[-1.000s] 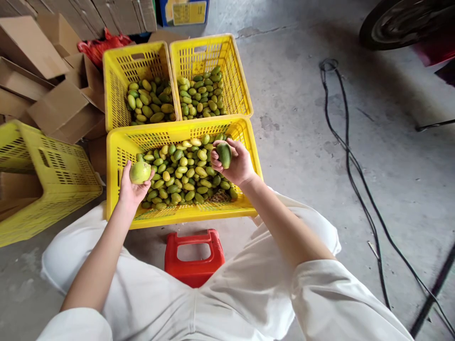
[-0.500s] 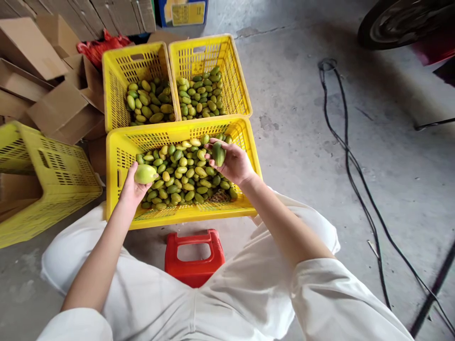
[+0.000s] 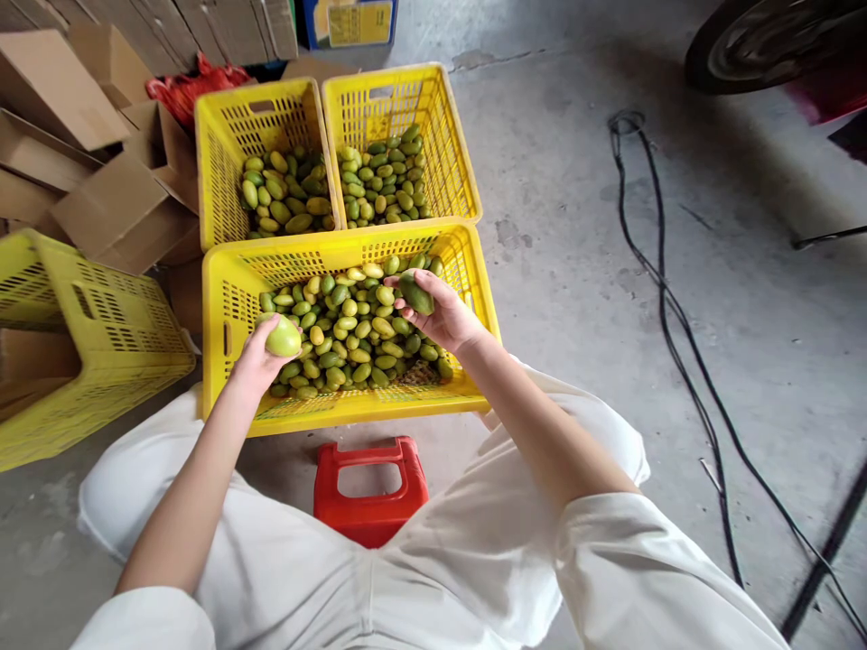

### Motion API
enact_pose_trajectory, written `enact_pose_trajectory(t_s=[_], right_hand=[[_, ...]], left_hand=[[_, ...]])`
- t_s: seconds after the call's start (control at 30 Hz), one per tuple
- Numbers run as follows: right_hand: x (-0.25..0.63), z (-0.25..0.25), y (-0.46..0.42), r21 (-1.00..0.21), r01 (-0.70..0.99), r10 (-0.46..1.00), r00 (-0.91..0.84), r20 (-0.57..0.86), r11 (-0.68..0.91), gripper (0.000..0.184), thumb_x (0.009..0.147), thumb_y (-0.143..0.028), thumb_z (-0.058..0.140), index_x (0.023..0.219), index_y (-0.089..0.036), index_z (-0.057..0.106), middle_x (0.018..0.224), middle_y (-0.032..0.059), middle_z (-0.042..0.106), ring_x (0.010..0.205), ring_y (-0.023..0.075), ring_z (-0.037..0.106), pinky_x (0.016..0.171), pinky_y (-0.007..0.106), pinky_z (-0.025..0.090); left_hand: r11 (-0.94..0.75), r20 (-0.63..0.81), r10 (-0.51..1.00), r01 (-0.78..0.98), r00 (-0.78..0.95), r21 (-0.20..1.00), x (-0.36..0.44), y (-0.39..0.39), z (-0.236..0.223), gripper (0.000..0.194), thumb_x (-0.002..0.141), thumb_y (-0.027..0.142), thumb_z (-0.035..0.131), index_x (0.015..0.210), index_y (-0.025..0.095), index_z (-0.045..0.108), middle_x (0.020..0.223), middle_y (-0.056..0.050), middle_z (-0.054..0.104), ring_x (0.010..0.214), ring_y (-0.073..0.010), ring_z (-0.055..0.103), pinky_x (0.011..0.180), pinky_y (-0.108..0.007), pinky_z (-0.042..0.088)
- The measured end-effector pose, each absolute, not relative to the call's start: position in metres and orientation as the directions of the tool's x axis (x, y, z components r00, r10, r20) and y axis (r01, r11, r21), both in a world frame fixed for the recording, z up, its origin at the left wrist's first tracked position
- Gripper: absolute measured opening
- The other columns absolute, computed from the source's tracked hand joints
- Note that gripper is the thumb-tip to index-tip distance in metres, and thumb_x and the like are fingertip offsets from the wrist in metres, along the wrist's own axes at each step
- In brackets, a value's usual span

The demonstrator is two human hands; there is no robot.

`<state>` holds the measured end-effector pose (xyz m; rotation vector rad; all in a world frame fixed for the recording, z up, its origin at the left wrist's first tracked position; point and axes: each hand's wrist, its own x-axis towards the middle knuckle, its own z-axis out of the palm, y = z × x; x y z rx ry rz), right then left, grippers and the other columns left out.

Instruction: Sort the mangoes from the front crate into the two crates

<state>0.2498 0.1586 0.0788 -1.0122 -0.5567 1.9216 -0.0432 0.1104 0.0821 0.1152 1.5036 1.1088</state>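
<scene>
A large yellow crate [image 3: 339,415] in front of me holds many small green and yellow mangoes. My left hand [image 3: 254,361] grips a pale yellow-green mango [image 3: 283,338] over the crate's left side. My right hand [image 3: 443,316] holds a darker green mango [image 3: 415,291] over the crate's right side. Behind it stand two smaller yellow crates, the left one [image 3: 223,162] and the right one [image 3: 451,153], each partly filled with similar mangoes.
A red plastic stool [image 3: 369,492] sits between my knees. Another yellow crate [image 3: 88,361] lies at the left, with flattened cardboard boxes [image 3: 88,171] behind it. Black cables [image 3: 664,298] run across the concrete floor on the right. A tyre [image 3: 759,41] shows at the top right.
My left hand has turned its mango and shifted slightly right over the crate. My right hand has lowered and tilted its green mango towards the pile.
</scene>
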Motion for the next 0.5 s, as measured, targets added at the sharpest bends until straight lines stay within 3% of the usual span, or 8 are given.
enact_pose_trajectory(t_s=[0.1,0.2,0.33,0.5], right_hand=[[0.2505,0.0773,0.1592,-0.682,-0.511,0.852,-0.312,-0.42,-0.523,0.031,0.084,-0.041,0.088,0.099,-0.025,0.066,0.102,0.0028,0.078,0.075,0.0131,0.069,0.056,0.021,0.057],[0.2513,0.0752,0.1602,-0.676,-0.529,0.859,-0.319,-0.401,-0.512,0.031,0.084,-0.039,0.087,0.105,-0.025,0.068,0.101,0.0014,0.076,0.074,0.0121,0.067,0.056,0.02,0.053],[0.2507,0.0752,0.1604,-0.693,-0.516,0.863,-0.319,-0.391,-0.504,0.034,0.086,-0.034,0.078,0.119,-0.028,0.072,0.103,0.0001,0.076,0.08,0.0144,0.067,0.062,0.023,0.055],[0.2469,0.0755,0.1578,-0.684,-0.518,0.858,-0.318,-0.403,-0.513,0.046,0.081,-0.026,0.08,0.125,-0.03,0.071,0.103,-0.0013,0.078,0.084,0.0153,0.068,0.07,0.025,0.057]], left_hand=[[0.548,-0.694,0.654,-0.445,-0.301,0.708,-0.0419,0.1093,0.0782,0.03,0.077,0.025,0.088,0.092,0.019,0.064,0.078,-0.002,0.072,0.089,-0.0272,0.081,0.081,-0.037,0.067],[0.568,-0.709,0.663,-0.454,-0.242,0.686,-0.0413,0.1079,0.0786,0.028,0.078,0.02,0.087,0.094,0.019,0.064,0.078,-0.002,0.072,0.082,-0.026,0.081,0.077,-0.037,0.069],[0.594,-0.743,0.64,-0.487,-0.198,0.641,-0.0413,0.1084,0.0833,0.018,0.085,0.018,0.08,0.096,0.019,0.066,0.078,-0.004,0.071,0.068,-0.0231,0.078,0.06,-0.029,0.065],[0.599,-0.763,0.627,-0.527,-0.161,0.603,-0.0406,0.1092,0.0858,0.01,0.09,0.021,0.067,0.099,0.02,0.068,0.088,-0.007,0.075,0.076,-0.0246,0.08,0.059,-0.029,0.063]])
